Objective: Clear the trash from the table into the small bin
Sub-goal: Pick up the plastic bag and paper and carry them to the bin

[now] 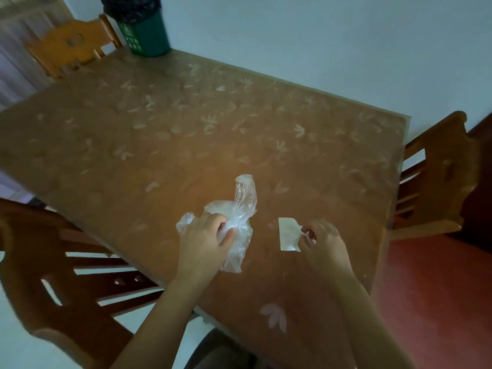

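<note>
1. Nearest to the person, the left hand [205, 235] is closed on a crumpled clear plastic bag [239, 222]. The fingers are curled into its middle folds, and one twisted end of the bag stands up beyond the hand.
2. Just beside it, the right hand [319, 243] pinches the torn edge of a small white paper scrap [288, 237] between thumb and fingertips. The other fingers are half curled. The scrap seems to lie low on the desk [159, 134] or only a little lifted; it cannot be told which.
3. Handling, as a judgement: the bag is very light, soft and somewhat slippery, so a full fist around the bunched middle should hold it better than a pinch at one loose end. The paper is thin and light, tears easily and may flutter, so a firm pinch at one edge is enough.
4. Farther away, the patterned desk shows no other trash.
5. At the far left corner of the desk stands the small green bin [149, 33] with a black liner, well apart from both hands. A white label is on its front, but the writing is too blurred to read. No brand is visible on the bag or the paper.
6. Wooden chairs [439, 177] stand around the desk.
</note>
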A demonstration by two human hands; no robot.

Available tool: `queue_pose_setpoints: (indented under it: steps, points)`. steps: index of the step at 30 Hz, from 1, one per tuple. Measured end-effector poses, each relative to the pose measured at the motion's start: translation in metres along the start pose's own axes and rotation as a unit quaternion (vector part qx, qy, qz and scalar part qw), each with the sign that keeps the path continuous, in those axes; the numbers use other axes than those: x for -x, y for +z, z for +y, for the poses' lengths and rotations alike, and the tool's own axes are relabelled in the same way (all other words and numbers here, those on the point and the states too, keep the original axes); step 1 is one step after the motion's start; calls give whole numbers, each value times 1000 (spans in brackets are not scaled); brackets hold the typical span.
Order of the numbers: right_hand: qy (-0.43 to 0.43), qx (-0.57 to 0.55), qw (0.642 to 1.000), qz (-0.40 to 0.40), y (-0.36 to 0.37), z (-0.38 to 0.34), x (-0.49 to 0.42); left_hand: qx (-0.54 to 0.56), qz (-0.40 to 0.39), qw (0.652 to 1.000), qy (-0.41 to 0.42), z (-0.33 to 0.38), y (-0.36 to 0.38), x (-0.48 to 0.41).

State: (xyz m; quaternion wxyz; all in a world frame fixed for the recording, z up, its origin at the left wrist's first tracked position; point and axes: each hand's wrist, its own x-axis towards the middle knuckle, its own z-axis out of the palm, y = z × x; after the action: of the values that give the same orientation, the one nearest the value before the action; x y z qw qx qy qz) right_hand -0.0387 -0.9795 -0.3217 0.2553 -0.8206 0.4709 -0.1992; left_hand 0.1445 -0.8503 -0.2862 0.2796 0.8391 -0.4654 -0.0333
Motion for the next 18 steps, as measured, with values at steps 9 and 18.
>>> queue_pose_setpoints:
  steps: [9,18]
  points:
    - [-79,-13,997,-5,1,-44,21,-11,71,997,-39,-16,-32,43]
    - [-157,-15,987,-3,7,-126,52,3,178,981,-74,-49,-109,83]
